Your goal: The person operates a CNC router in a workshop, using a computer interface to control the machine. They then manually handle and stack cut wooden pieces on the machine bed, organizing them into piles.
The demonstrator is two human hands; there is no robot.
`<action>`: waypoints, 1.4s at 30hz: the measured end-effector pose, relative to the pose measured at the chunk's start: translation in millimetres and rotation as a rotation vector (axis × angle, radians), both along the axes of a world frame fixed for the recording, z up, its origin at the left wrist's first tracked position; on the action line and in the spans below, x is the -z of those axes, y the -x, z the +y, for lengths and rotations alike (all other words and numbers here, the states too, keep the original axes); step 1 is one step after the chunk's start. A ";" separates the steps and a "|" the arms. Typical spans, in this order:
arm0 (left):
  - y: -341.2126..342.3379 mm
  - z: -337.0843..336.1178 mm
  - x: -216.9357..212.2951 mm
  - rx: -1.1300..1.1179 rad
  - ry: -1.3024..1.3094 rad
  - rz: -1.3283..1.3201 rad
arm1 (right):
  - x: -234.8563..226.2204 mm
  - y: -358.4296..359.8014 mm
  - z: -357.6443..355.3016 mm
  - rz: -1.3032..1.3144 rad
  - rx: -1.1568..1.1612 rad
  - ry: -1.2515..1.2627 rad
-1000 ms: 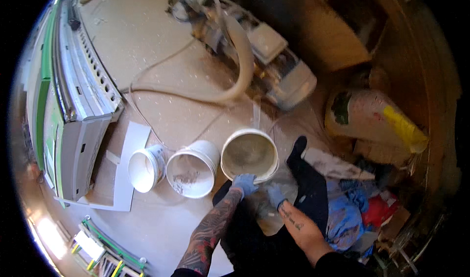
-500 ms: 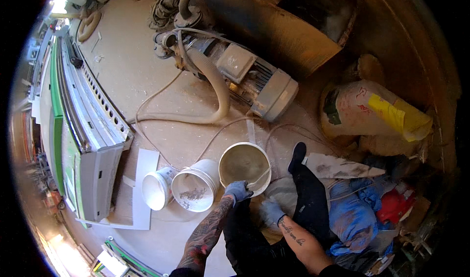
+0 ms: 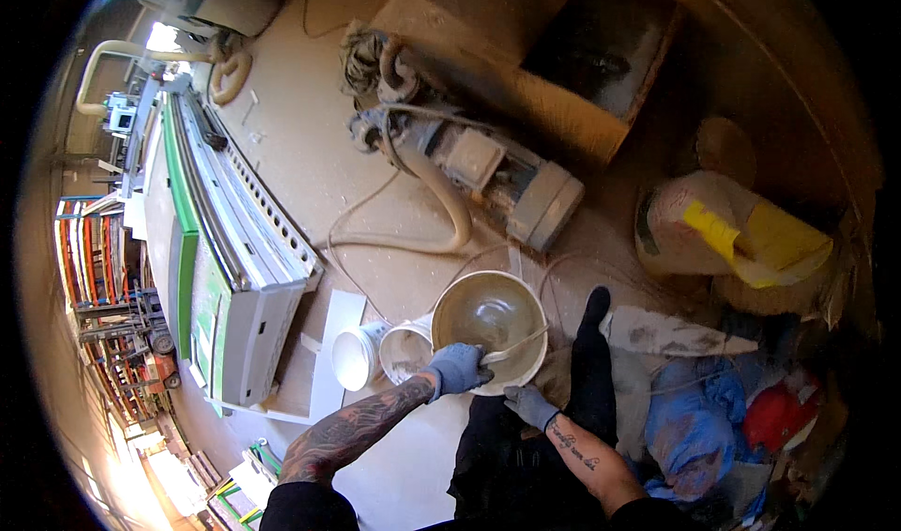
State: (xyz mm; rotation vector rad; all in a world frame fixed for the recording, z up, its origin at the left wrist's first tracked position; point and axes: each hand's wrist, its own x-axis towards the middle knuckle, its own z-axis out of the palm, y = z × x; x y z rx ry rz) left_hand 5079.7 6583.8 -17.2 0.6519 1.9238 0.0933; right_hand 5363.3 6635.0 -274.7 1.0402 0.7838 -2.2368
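A wide white bucket with murky greyish-brown liquid in it is in front of me, its mouth turned up toward me. My left hand, in a grey-blue glove, is closed around the bail handle at the near left of the rim. My right hand, gloved alike, has its fingers curled at the bucket's near edge; its fingertips are partly hidden. Just left of the full bucket is a second white bucket with residue inside. A smaller white bucket is beside that one.
Beyond the buckets lies a dusty motor pump with a thick beige hose. A long green-and-grey machine stands at the left. To the right are a large bag with yellow plastic, a blue plastic bundle and a red object.
The bucket of liquid appears larger and nearer, lifted by my left hand. My right hand has come up to its near edge. The view has shifted, so the surroundings sit farther right.
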 end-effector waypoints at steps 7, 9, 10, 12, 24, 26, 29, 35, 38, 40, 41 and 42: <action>24.7 90.0 -143.0 -0.062 -0.096 0.130 | -136.9 76.8 120.2 -0.005 0.243 -0.062; 28.5 110.7 -171.8 -0.100 -0.201 0.185 | -180.8 95.5 172.6 0.147 0.114 -0.191; 28.6 119.0 -181.3 -0.120 -0.248 0.205 | -193.7 103.2 185.8 0.090 0.144 -0.272; 38.6 143.8 -210.4 -0.144 -0.403 0.230 | -237.5 123.3 228.1 0.209 0.195 -0.323; 150.0 301.0 -321.9 0.118 -0.956 0.209 | -367.3 193.7 407.2 0.190 0.486 -0.727; 168.5 332.2 -314.2 0.136 -1.023 0.190 | -379.7 210.1 430.9 0.153 0.506 -0.741; 188.7 386.8 -305.3 0.142 -1.123 0.239 | -430.1 253.2 462.9 0.037 0.472 -0.766; 225.0 478.7 -299.7 0.114 -0.984 0.163 | -429.7 291.7 549.1 0.017 0.489 -0.731; 239.4 514.2 -268.9 0.069 -1.044 0.181 | -405.2 308.0 584.8 -0.013 0.492 -0.730; 253.0 534.5 -262.3 0.036 -0.978 0.087 | -395.7 324.9 609.0 0.012 0.542 -0.721; 257.0 540.6 -256.5 0.000 -0.988 0.126 | -391.3 335.7 617.8 0.030 0.576 -0.700; 260.2 545.7 -248.4 -0.035 -0.998 0.166 | -387.1 344.3 625.2 0.053 0.638 -0.647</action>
